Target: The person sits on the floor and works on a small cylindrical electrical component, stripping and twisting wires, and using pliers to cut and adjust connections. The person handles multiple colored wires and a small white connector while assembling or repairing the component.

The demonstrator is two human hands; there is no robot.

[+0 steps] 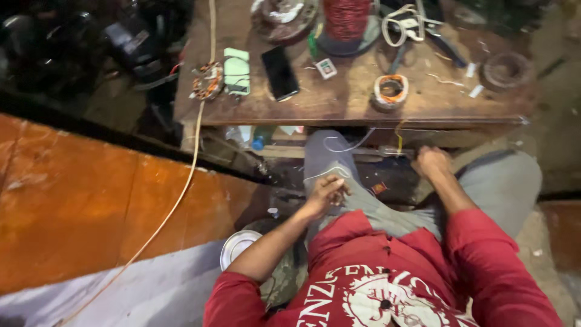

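Left hand (325,195) rests on the thigh, fingers curled, pinching a thin white wire (339,148). Right hand (431,162), loosely closed, holds the wire's far end below the table (339,100) edge.

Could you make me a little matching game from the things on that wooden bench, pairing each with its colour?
Things:
1. phone
2. wire spool
3. flat box
4. small coil

Colours:
A. pale green
B. orange and white
C. black
D. red

Pairs: 1-C, 2-D, 3-A, 4-B
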